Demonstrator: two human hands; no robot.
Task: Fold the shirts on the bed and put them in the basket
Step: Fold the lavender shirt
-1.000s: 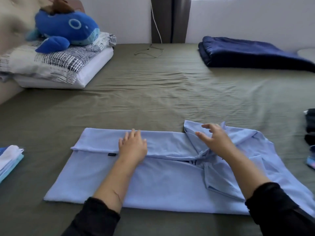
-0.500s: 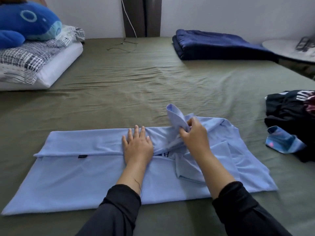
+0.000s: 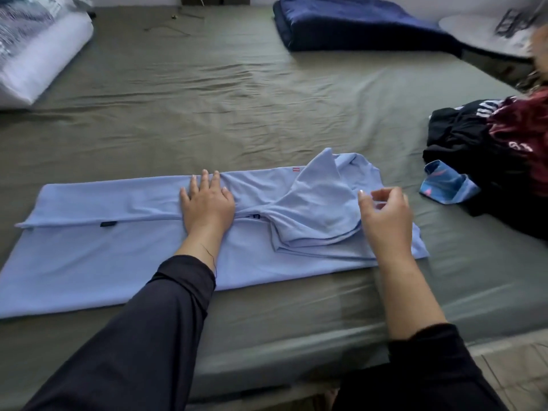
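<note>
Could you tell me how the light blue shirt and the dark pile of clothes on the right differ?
The light blue shirt lies flat, partly folded, under the left hand; the dark pile sits crumpled and untouched. The shirt is one pale colour; the pile mixes black, maroon and patterned blue. Both rest on the green bed sheet.

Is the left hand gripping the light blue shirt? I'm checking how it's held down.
No, the left hand lies flat with straight fingers on the light blue shirt.
</note>
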